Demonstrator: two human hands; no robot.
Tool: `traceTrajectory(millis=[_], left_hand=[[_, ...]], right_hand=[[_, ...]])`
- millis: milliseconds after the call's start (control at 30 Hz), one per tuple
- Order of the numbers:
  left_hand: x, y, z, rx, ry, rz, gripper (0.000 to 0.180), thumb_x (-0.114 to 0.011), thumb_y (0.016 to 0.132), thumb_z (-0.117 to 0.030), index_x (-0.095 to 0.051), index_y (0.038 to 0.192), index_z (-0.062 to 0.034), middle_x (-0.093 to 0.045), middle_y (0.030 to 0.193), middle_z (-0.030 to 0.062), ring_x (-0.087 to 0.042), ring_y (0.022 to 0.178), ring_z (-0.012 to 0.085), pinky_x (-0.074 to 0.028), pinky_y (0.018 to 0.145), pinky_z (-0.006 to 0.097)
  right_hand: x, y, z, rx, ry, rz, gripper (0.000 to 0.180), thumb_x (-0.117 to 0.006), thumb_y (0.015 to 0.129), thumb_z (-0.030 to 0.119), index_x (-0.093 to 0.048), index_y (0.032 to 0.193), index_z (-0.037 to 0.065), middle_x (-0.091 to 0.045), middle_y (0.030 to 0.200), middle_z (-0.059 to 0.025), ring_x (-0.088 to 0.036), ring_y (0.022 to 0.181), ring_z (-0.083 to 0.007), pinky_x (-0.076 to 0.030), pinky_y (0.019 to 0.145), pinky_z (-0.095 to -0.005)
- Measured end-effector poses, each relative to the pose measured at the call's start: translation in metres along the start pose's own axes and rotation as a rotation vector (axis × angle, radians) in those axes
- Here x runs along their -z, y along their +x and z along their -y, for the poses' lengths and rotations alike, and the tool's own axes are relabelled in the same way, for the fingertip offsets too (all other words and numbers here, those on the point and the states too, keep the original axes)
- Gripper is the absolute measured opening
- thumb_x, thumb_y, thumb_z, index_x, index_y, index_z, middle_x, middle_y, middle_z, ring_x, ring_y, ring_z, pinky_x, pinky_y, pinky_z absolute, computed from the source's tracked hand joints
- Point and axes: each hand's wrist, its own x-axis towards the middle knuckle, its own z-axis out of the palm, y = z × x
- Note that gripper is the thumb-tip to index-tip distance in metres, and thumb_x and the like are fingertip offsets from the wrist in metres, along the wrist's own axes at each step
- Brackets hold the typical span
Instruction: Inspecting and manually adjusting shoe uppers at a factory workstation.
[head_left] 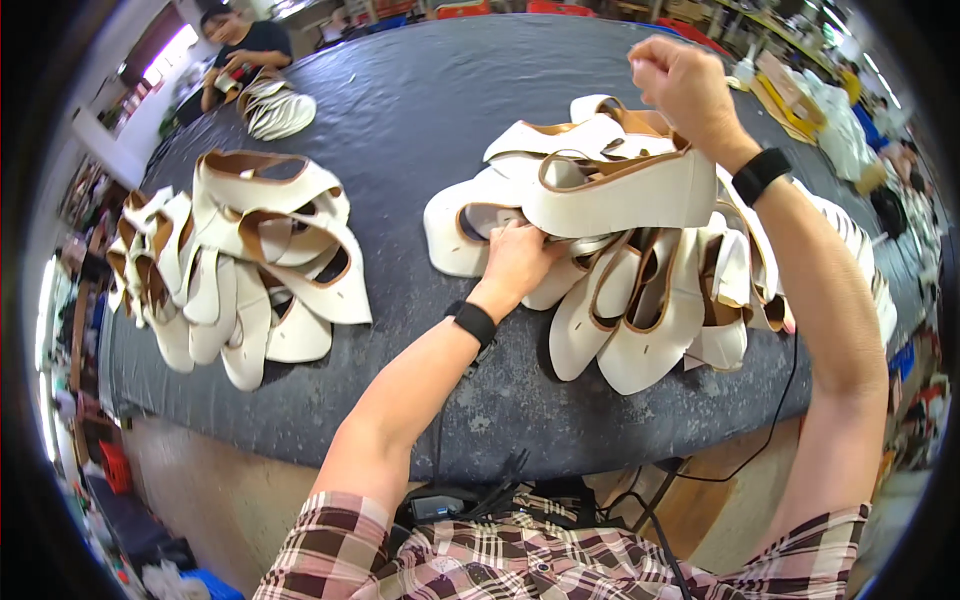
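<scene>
- The left hand [518,258] reaches into the near left side of a heap of white shoe uppers [655,330]; its fingertips are hidden among the pieces, so I cannot tell whether they grip one.
- The topmost shoe upper [640,200], white with a brown lining, lies across the heap just beside the left hand, to its right and a little beyond it.
- Another white upper [452,225], its opening facing up, lies just left of the left hand's fingers.
- The right hand [690,88] is raised over the far side of the heap, its fingers curled into a loose fist with nothing visible in it; the topmost upper lies below it, nearer the person.
- Both wrists wear black bands, the left wristband [473,320] and the right wristband [761,175].
- A second heap of uppers [235,290] lies well apart on the left of the dark-covered table [400,110].
- Beyond it, a co-worker [255,45] sits behind a stack of white pieces [280,112].
</scene>
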Motion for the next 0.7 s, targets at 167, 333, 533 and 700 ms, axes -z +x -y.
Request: traceTrajectory(millis=[167,333,533,700], left_hand=[[0.062,0.000,0.009,0.027,0.148,0.226,0.027,-0.058,0.080,-0.013,-0.065,0.105,-0.0103,-0.065,0.094,0.0193,-0.063,0.086,0.0343,-0.050,0.077,0.042],[0.147,-0.021,0.002,0.310,-0.360,0.464,0.028,-0.058,0.080,-0.005,-0.064,0.107,0.0002,-0.057,0.078,-0.0046,-0.049,0.071,0.0034,-0.042,0.064,0.021],[0.142,-0.090,-0.004,0.206,-0.502,0.292,0.040,-0.054,0.080,-0.002,-0.055,0.120,-0.0057,-0.064,0.096,0.0088,-0.060,0.084,0.0163,-0.047,0.078,0.027],[0.122,-0.112,-0.010,0.166,-0.506,0.205,0.044,-0.052,0.079,-0.001,-0.054,0.122,-0.0084,-0.065,0.099,0.0189,-0.065,0.087,0.0324,-0.049,0.080,0.034]], right_hand=[[0.006,-0.050,-0.025,0.510,-0.470,0.101,0.009,-0.059,0.079,0.007,-0.055,0.087,0.005,-0.059,0.068,-0.0089,-0.059,0.060,-0.0269,-0.048,0.053,-0.0367],[-0.003,-0.071,-0.016,0.251,-0.721,0.354,0.009,-0.057,0.079,0.006,-0.056,0.086,0.002,-0.060,0.064,-0.0141,-0.061,0.058,-0.0296,-0.048,0.051,-0.0381],[-0.009,-0.056,0.025,-0.267,-0.433,0.766,0.021,-0.061,0.078,0.009,-0.056,0.093,-0.004,-0.059,0.061,-0.0117,-0.061,0.055,-0.0239,-0.050,0.052,-0.0323],[-0.005,-0.054,0.047,-0.789,0.463,0.782,0.034,-0.061,0.081,0.013,-0.049,0.109,-0.003,-0.061,0.083,-0.0085,-0.060,0.070,-0.0117,-0.051,0.063,-0.0231]])
